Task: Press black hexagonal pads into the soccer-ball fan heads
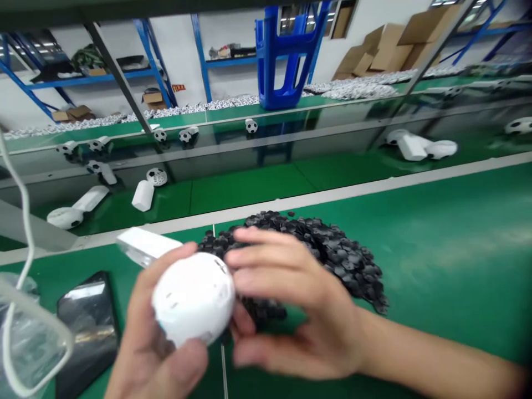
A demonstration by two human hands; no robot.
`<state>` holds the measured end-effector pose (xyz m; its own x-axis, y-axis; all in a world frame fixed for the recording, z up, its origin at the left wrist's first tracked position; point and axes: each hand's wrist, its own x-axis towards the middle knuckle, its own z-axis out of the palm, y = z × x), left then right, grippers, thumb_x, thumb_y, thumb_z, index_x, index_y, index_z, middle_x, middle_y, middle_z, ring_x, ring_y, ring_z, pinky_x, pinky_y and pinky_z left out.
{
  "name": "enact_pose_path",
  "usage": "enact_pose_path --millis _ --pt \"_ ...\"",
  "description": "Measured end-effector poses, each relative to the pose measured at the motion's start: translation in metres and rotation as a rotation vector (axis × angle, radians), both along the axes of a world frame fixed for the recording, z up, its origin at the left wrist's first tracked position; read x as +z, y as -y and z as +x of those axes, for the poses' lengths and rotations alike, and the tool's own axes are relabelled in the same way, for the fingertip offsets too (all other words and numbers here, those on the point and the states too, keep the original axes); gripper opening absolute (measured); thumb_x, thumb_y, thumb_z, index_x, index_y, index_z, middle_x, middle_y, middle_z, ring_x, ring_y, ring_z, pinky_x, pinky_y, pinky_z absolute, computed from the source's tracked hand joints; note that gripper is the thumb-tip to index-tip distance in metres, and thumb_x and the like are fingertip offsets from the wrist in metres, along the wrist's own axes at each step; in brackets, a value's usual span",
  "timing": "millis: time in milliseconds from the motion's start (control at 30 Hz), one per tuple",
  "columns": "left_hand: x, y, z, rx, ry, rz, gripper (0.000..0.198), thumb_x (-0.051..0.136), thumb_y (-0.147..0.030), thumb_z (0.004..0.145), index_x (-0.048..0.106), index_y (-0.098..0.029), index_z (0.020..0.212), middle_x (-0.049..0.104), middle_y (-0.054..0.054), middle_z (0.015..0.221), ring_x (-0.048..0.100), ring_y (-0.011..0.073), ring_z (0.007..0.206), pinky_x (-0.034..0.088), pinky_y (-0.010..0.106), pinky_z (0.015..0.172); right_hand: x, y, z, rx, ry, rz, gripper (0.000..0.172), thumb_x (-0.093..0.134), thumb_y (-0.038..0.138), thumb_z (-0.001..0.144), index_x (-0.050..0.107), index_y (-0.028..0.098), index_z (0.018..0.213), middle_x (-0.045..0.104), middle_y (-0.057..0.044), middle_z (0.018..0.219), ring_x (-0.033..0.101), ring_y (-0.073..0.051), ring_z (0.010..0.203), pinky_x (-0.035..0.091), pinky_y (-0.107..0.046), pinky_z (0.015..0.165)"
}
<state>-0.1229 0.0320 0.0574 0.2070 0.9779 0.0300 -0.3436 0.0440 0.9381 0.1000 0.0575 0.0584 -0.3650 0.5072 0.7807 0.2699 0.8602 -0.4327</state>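
Note:
A round white ball-shaped piece (pixel 194 299) with small slots and a white block-like arm (pixel 147 245) at its upper left is in my left hand (pixel 160 332), whose fingers and thumb wrap around it. My right hand (pixel 291 299) is at the ball's right side, fingers apart and slightly curved, fingertips near or touching its edge; nothing shows between them. Behind my right hand lies a heap of small black pieces (pixel 341 255) on the green table (pixel 440 249).
A dark glossy device (pixel 89 327) and a white cable (pixel 25 221) are on the left. Beyond the table edge, a green belt (pixel 233 185) carries white pieces with football patterns (pixel 157 177). A blue stool (pixel 279 66) and cardboard boxes (pixel 384 47) stand farther back.

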Motion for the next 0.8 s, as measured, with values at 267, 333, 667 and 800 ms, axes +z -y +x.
enact_pose_path --millis 267,333,667,800 --pt "-0.016 -0.010 0.014 -0.088 0.045 -0.040 0.060 0.087 -0.043 0.095 0.053 -0.038 0.144 0.081 0.005 0.109 0.075 0.0169 0.065 0.061 0.028 0.060 -0.039 -0.010 0.074 -0.286 0.652 -0.226 0.015 0.070 0.020 0.107 0.081 0.019 0.117 0.082 -0.010 0.106 0.079 -0.029 0.094 0.067 -0.043 0.081" --pt "-0.023 -0.005 0.020 -0.028 -0.027 -0.048 0.065 0.087 -0.048 0.094 0.051 -0.036 0.146 0.080 0.006 0.109 0.075 0.0186 0.068 0.060 0.030 0.062 -0.047 -0.009 0.075 -0.324 0.711 -0.213 0.016 0.071 0.018 0.106 0.082 0.018 0.118 0.081 -0.010 0.103 0.079 -0.029 0.090 0.067 -0.043 0.077" --pt "-0.032 -0.008 0.023 0.021 -0.150 -0.161 0.062 0.085 -0.050 0.093 0.058 -0.037 0.147 0.070 0.003 0.115 0.065 0.0230 0.097 0.054 0.034 0.086 -0.031 0.016 0.064 -0.183 0.299 -0.207 0.019 0.066 0.018 0.108 0.080 0.031 0.112 0.083 -0.003 0.098 0.078 -0.021 0.085 0.065 -0.035 0.078" --pt "-0.031 -0.002 0.024 -0.074 -0.096 -0.112 0.063 0.082 -0.054 0.094 0.059 -0.038 0.151 0.071 0.005 0.121 0.065 0.0240 0.100 0.054 0.035 0.090 -0.034 0.055 0.057 -0.306 0.261 -0.113 0.035 0.071 0.021 0.106 0.080 0.040 0.133 0.087 -0.003 0.111 0.081 -0.031 0.108 0.060 -0.051 0.114"
